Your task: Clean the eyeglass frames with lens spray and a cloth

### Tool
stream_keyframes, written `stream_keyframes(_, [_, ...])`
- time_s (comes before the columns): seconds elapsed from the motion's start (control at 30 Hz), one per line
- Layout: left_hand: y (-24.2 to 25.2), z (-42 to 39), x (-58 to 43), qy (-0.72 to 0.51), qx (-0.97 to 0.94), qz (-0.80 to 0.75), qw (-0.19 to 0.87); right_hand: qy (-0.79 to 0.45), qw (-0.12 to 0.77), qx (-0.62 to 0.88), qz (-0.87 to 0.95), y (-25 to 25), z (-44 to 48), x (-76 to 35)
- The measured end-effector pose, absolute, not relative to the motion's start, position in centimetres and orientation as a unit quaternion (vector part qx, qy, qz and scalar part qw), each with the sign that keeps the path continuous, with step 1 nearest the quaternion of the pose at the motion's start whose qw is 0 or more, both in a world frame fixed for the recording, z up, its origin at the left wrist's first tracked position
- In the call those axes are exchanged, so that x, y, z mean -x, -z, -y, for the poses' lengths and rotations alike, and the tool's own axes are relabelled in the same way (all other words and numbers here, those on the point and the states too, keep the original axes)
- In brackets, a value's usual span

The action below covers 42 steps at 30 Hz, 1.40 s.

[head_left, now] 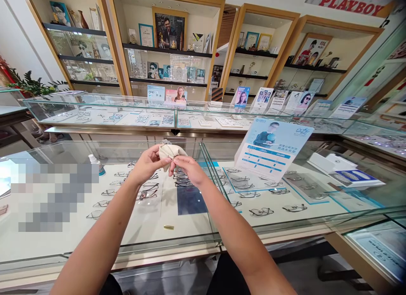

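Observation:
Above the glass display counter (139,240), both hands meet around a bunched cream cloth (169,152). My left hand (146,163) is closed on its left side, with the thumb pressed along the front. From the right, my right hand (190,168) pinches the cloth's lower edge, fingertips close to the left thumb. A small shiny bit shows at the top of the cloth, but I cannot tell what it is. Below the hands, eyeglasses (149,194) lie in rows inside the counter. A dark blue panel (191,202) lies under the right hand.
A small white spray bottle (97,166) stands left of the hands. An upright blue-and-white sign (272,149) is to the right, beyond it an open white box (333,163). A gold-coloured piece (168,227) lies near the front. Another glass showcase (174,117) runs across behind.

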State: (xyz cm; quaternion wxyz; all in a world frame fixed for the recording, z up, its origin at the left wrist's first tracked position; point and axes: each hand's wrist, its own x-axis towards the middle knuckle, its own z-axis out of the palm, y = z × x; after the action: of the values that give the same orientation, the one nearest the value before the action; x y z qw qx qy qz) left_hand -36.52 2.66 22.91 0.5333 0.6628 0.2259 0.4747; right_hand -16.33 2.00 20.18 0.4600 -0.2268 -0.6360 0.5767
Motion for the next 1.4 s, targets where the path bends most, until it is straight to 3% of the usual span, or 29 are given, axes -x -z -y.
stream_keyframes(0.3, [-21.7, -1.6, 34.9, -0.569, -0.585, -0.281, 0.506, -0.601, 0.43, 0.213, 0.639, -19.7, -0.8, 18.2])
stream_keyframes(0.6, [-21.9, -3.6, 35.3, -0.602, -0.543, -0.271, 0.518, -0.562, 0.536, 0.21, 0.594, -20.8, -1.7, 15.8])
stream_keyframes(0.8, [-21.8, -3.0, 35.3, -0.502, -0.623, -0.294, 0.523, -0.454, 0.633, 0.253, 0.574, -21.5, -2.2, 14.9])
stream_keyframes(1.13, [-21.6, -1.5, 34.3, -0.413, -0.689, -0.232, 0.549, -0.507, 0.583, 0.257, 0.58, -20.9, -1.8, 15.8])
stream_keyframes(1.4, [-22.1, -2.1, 36.1, -0.343, -0.704, -0.175, 0.597, -0.487, 0.601, 0.249, 0.582, -20.5, -2.4, 15.3])
